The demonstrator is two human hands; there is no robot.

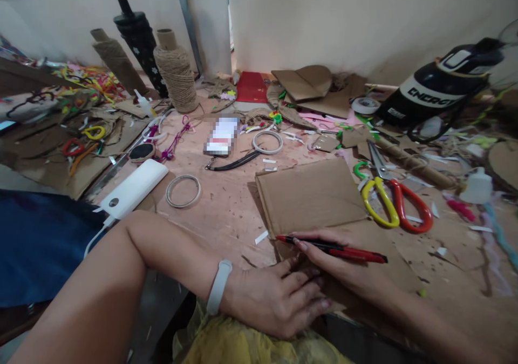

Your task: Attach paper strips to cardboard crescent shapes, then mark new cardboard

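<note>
My right hand (324, 248) is closed round a red-and-black pen (356, 253), whose red end points left over brown cardboard. My left hand (279, 299), with a pale band (219, 287) at the wrist, lies beside it near the table's front edge. Its slightly bent fingers rest on the cardboard sheet (388, 240), close to the right fingers. Above both hands sits a folded rectangular cardboard piece (311, 196). Scissors (388, 186) with one yellow and one red handle lie to its right, blades partly apart. What lies beneath my left palm is hidden.
A white power bank (133, 188) with a cable, a tape roll (183, 191), another tape roll (267, 142) and a phone (222, 136) lie ahead. Twine spools (177, 72) stand at the back left. A black bottle (437, 88) leans at the back right. Paper scraps are scattered around.
</note>
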